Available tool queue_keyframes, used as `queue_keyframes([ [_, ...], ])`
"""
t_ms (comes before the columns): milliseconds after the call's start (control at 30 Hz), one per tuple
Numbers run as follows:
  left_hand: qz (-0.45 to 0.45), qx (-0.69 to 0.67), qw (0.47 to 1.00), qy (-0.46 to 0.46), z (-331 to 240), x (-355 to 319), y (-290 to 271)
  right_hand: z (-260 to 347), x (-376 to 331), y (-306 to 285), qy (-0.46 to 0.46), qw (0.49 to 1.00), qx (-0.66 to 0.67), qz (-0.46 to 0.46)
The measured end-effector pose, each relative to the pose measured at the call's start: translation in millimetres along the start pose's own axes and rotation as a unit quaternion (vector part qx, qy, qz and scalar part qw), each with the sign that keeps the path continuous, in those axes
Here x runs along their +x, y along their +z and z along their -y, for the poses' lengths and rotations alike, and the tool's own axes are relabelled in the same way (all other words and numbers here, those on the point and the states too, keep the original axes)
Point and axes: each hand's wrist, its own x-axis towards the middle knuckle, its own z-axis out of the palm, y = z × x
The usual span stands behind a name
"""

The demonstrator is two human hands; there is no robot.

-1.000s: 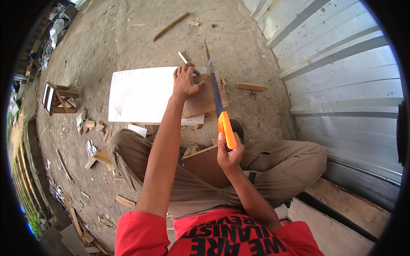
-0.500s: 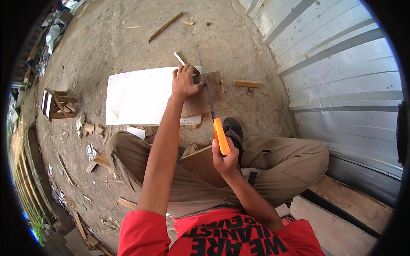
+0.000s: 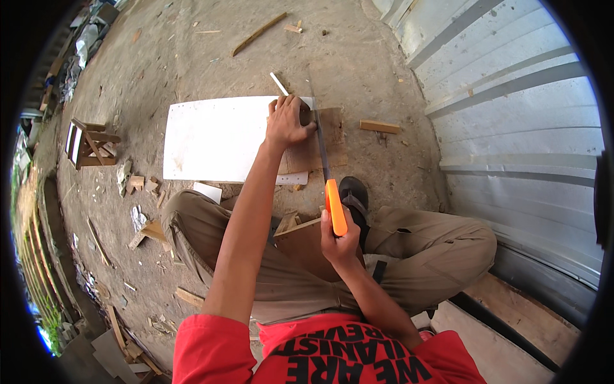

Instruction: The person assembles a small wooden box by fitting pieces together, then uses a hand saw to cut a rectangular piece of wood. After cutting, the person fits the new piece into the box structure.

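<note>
My right hand (image 3: 341,244) is wrapped round the orange handle of a handsaw (image 3: 336,210). The long thin blade points away from me and lies across a brown wooden board (image 3: 332,137). Just left of the blade, my left hand (image 3: 288,125) grips and presses on that board near its far edge, fingers bent and thumb close to the blade. Under the board, a large white panel (image 3: 214,137) lies on the ground and stretches to the left. The blade's far tip is faint, and my left palm hides part of the board.
My shoe (image 3: 354,195) and bent legs are close to the saw. A corrugated metal wall (image 3: 505,109) stands on the right. A small wooden stool (image 3: 96,144) is at left. Wood strips (image 3: 259,34), a short wood piece (image 3: 379,126) and offcuts (image 3: 136,184) lie on the ground.
The saw has slid slightly back toward me relative to the board. My left hand keeps its place on the board, and the whole view has shifted a little.
</note>
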Motion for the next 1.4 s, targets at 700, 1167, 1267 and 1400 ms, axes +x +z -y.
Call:
queue_keyframes([
  [700,0.012,0.012,1.000,0.000,0.3,3.6,-2.5,4.4,-3.0,-2.9,0.000,1.000,0.007,0.003],
  [1167,-0.015,0.017,1.000,-0.006,4.8,-0.8,4.9,-0.1,-16.7,-8.3,-0.003,1.000,-0.016,0.024],
  [1267,-0.007,0.010,1.000,0.005,2.2,-1.3,3.0,-2.8,-22.3,-14.9,0.010,1.000,-0.013,0.019],
  [1400,0.011,0.004,1.000,-0.008,1.5,0.3,0.8,-3.2,-5.0,-9.0,0.045,0.999,0.011,0.028],
])
